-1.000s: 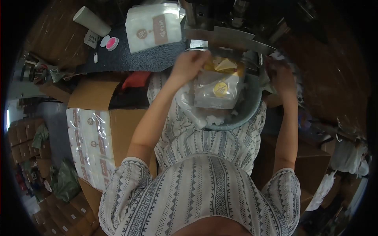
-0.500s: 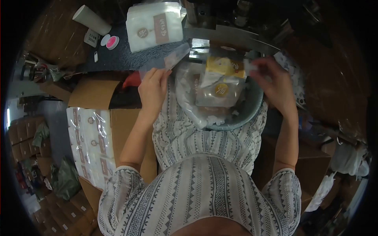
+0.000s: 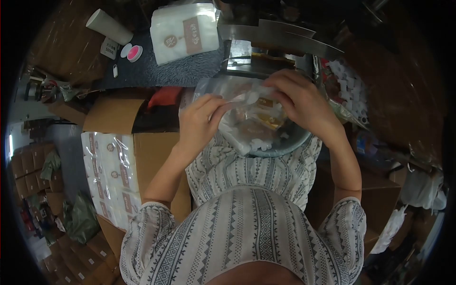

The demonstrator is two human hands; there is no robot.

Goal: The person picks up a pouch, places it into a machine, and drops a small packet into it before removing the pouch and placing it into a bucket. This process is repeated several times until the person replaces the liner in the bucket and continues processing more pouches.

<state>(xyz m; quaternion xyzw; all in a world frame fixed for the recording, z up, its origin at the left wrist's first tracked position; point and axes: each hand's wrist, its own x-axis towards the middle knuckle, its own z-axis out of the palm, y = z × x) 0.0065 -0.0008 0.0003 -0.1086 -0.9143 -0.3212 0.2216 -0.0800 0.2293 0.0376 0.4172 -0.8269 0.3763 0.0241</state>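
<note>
- Pinching clear plastic between its thumb and fingers, the left hand (image 3: 197,121) is closed on the near edge of a clear plastic bag (image 3: 239,99)
- The bag lies between the two hands, above the basin in the lap; take it as the middle of the clock, with twelve at the top of the view
- At three o'clock the right hand (image 3: 308,102) comes in with fingers bent and fingertips at the bag; I cannot tell whether they are closed on anything
- A small white piece (image 3: 253,98), blurred, shows just beside those fingertips; I cannot tell whether it is in or on the bag
- At four o'clock, below the hands, a bag with gold print (image 3: 272,120) shows, partly covered
- The grey-blue basin (image 3: 300,140) has its bare rim at four to five o'clock, with white scraps (image 3: 260,144) towards five
- A heap of white pieces (image 3: 348,88) sits at three o'clock, past the right hand
- A metal plate (image 3: 285,37) runs across at one o'clock
- At eleven o'clock a stack of printed bags (image 3: 184,35) lies on a fluffy grey-blue mat (image 3: 190,71)
- A white cup (image 3: 109,26) lies tilted at ten o'clock, with a pink-filled pot (image 3: 135,53) nearer in
- Red cloth (image 3: 164,96) shows at nine o'clock
- At eight o'clock wrapped packs (image 3: 109,166) stand in an open cardboard box (image 3: 154,166)
- Farther out, a green sack (image 3: 80,218) is also near eight o'clock
</note>
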